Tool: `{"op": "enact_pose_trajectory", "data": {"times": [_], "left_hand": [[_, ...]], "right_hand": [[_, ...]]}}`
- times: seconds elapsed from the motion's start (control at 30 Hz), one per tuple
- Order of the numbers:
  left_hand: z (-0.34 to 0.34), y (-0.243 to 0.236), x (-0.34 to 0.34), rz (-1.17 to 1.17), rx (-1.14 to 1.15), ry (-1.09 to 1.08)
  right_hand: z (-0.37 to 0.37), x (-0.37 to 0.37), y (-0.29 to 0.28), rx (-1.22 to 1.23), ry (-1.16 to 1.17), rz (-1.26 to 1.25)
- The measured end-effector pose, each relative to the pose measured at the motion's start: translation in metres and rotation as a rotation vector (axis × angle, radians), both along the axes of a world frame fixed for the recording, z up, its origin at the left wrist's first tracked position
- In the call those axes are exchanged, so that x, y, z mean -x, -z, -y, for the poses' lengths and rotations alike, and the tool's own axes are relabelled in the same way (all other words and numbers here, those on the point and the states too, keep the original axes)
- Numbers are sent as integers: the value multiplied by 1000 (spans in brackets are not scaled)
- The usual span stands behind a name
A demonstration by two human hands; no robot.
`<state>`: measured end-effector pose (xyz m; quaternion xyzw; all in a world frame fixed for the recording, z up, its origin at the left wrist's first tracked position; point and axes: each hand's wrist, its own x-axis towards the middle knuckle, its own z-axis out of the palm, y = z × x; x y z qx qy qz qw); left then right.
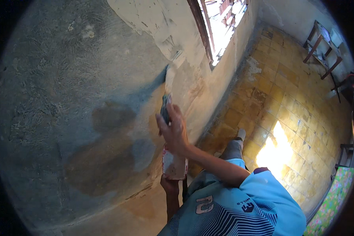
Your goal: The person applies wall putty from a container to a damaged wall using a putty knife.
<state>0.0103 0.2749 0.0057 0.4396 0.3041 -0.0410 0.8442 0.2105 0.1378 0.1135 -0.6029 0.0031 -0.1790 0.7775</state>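
Note:
My right hand (173, 129) grips the dark handle of a putty knife (169, 78), whose pale blade angles up to the wall at the edge of a patch of cream filler (153, 23). Below it, my left hand (170, 181) holds a small rectangular tray (174, 167) with reddish marks on its rim and pale residue inside, partly hidden behind my right forearm. The rough grey wall (59, 70) fills the left half of the view, with shadows cast on it.
A bright window (224, 23) breaks the wall at the top. Yellow floor tiles (263, 90) run to the right, where a wooden stand (314, 47) is against the far wall and a green floral cloth (328, 200) lies at the lower right. My leg (232, 153) is below me.

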Motion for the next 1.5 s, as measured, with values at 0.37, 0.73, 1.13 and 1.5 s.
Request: {"op": "enact_pose_trajectory", "data": {"times": [0.37,0.73,1.13,1.5], "left_hand": [[0,-2,-4,75,32,-92],[-12,16,1,8,43,-106],[3,8,8,66,62,-92],[14,-1,8,58,59,-129]], "right_hand": [[29,-50,7,-96,-33,-23],[8,22,-3,51,-132,-33],[-7,-6,43,10,-60,30],[35,-47,30,-140,1,-15]]}}
